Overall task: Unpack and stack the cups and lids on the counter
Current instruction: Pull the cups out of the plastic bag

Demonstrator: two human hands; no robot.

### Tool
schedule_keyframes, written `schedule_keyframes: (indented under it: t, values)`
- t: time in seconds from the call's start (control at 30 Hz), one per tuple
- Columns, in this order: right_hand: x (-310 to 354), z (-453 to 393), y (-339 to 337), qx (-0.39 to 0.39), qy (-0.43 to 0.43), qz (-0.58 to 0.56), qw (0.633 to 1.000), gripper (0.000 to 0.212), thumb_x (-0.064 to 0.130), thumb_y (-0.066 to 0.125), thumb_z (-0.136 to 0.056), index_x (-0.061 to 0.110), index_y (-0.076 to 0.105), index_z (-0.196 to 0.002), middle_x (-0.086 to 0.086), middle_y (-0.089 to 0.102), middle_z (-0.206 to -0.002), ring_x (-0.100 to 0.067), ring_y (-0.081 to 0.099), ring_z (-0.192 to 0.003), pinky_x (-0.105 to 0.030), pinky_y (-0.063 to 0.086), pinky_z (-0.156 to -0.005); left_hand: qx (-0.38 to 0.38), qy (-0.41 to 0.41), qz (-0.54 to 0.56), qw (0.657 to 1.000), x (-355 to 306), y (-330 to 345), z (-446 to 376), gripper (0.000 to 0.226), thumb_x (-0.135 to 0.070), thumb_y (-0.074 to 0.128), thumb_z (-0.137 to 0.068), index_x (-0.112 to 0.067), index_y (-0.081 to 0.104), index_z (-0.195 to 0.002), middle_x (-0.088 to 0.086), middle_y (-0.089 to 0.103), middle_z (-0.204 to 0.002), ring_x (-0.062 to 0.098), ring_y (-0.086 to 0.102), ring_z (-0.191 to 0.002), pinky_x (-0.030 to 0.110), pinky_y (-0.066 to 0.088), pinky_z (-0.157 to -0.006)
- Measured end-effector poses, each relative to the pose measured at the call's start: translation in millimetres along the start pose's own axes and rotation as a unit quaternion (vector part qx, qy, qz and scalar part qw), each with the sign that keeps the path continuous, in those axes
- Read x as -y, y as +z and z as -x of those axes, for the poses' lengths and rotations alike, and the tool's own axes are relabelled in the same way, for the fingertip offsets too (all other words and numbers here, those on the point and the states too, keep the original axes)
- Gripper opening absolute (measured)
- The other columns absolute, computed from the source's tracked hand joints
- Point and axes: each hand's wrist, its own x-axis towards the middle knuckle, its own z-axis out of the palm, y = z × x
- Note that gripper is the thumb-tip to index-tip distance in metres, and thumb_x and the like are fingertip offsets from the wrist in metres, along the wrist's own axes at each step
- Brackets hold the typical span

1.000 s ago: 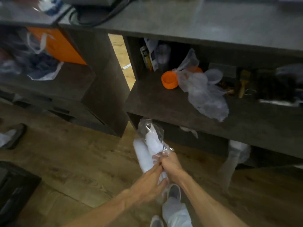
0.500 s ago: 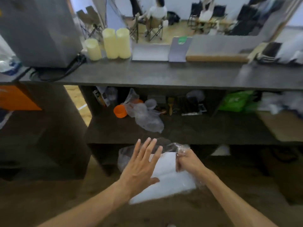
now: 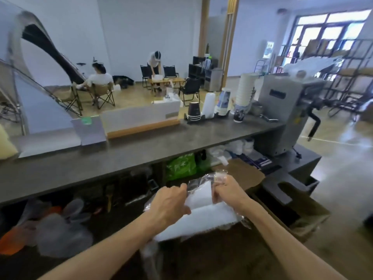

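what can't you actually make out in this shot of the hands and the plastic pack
- White stack in the clear plastic wrap, head view: motion blur; cups or lids, cannot tell.
- Left hand fingers: curled behind its back, grip hidden.
- Right hand: pinches the wrap; glare hides any opening.
- Lower shelf: dark, blurred.
- Counter cup prints: too small.

White walls, bright windows far right, folding chairs, wooden table, glossy floor.
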Motion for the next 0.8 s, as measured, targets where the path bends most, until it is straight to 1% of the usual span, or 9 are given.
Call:
schedule_keyframes:
  t: [0.07,0.17,0.23,0.33,0.4,0.57,0.67,0.73,0.8]
  values:
    - [-11,-28,-46,-0.028,-0.009,-0.006,1.0,0.025,-0.015,0.049,-0.087,-0.01,0.068,-0.071,-0.023,0.069,-0.078,-0.018,0.065,-0.069,-0.022,0.056,-0.064,-0.017,0.015,-0.027,0.999,-25,-13,-48,0.038,-0.048,0.067,-0.09,-0.018,0.055,-0.109,0.006,0.072,-0.104,0.033,0.068,-0.093,0.039,0.05,-0.074]
    - [-14,-69,-108,-0.058,-0.033,0.002,0.998,0.025,-0.012,0.053,-0.088,-0.005,0.07,-0.071,-0.018,0.072,-0.078,-0.016,0.068,-0.07,-0.02,0.055,-0.064,-0.069,0.034,-0.07,0.995,-57,-39,-116,0.027,-0.044,0.065,-0.093,-0.018,0.057,-0.1,0.006,0.073,-0.1,0.032,0.067,-0.091,0.036,0.039,-0.067]
    - [-13,-99,-143,-0.083,-0.043,-0.005,0.996,0.03,-0.015,0.054,-0.084,0.001,0.07,-0.064,-0.018,0.072,-0.073,-0.02,0.068,-0.067,-0.024,0.058,-0.064,-0.104,0.047,-0.09,0.989,-72,-58,-159,0.024,-0.042,0.063,-0.095,-0.018,0.06,-0.101,0.006,0.073,-0.102,0.032,0.067,-0.094,0.033,0.031,-0.07]
    - [-11,-147,-188,-0.134,-0.057,-0.026,0.989,0.03,-0.012,0.052,-0.087,0.001,0.067,-0.065,-0.017,0.072,-0.07,-0.024,0.071,-0.066,-0.038,0.063,-0.07,-0.153,0.066,-0.096,0.981,-85,-79,-228,0.021,-0.039,0.064,-0.096,-0.019,0.061,-0.101,0.005,0.074,-0.099,0.029,0.067,-0.09,0.034,0.034,-0.078]
    - [-12,-181,-211,-0.168,-0.069,-0.03,0.983,0.029,-0.01,0.048,-0.092,0.001,0.064,-0.069,-0.015,0.073,-0.07,-0.021,0.071,-0.064,-0.034,0.062,-0.066,-0.187,0.073,-0.099,0.975,-89,-86,-275,0.02,-0.037,0.065,-0.095,-0.018,0.062,-0.102,0.004,0.074,-0.096,0.028,0.067,-0.089,0.034,0.032,-0.075]
    - [-36,-274,-238,-0.207,-0.082,-0.017,0.975,0.03,0.004,0.044,-0.102,0.009,0.059,-0.077,-0.007,0.073,-0.069,-0.019,0.073,-0.068,-0.037,0.06,-0.075,-0.236,0.073,-0.066,0.967,-80,-65,-397,0.024,-0.038,0.07,-0.091,-0.019,0.063,-0.104,0.006,0.075,-0.099,0.029,0.069,-0.087,0.038,0.039,-0.084]
    - [-53,-324,-237,-0.238,-0.072,-0.008,0.969,0.026,0.006,0.042,-0.103,0.008,0.062,-0.087,-0.006,0.072,-0.073,-0.017,0.07,-0.074,-0.031,0.054,-0.082,-0.244,0.063,-0.035,0.967,-68,-35,-459,0.023,-0.038,0.072,-0.089,-0.019,0.063,-0.1,0.004,0.076,-0.096,0.028,0.07,-0.084,0.039,0.04,-0.084]
    - [-66,-354,-236,-0.251,-0.07,0.002,0.966,0.019,0.0,0.045,-0.098,0.0,0.062,-0.089,-0.009,0.07,-0.074,-0.02,0.067,-0.075,-0.026,0.052,-0.076,-0.244,0.059,-0.018,0.968,-62,-20,-495,0.024,-0.035,0.076,-0.086,-0.018,0.063,-0.098,0.004,0.076,-0.092,0.029,0.07,-0.082,0.039,0.041,-0.083]
    - [-79,-381,-234,-0.276,-0.088,0.023,0.957,0.014,-0.001,0.048,-0.092,0.001,0.056,-0.08,-0.011,0.065,-0.071,-0.025,0.064,-0.073,-0.036,0.054,-0.069,-0.243,0.056,0.012,0.968,-57,-11,-527,0.026,-0.03,0.08,-0.081,-0.016,0.062,-0.094,0.005,0.075,-0.085,0.031,0.07,-0.08,0.042,0.043,-0.081]
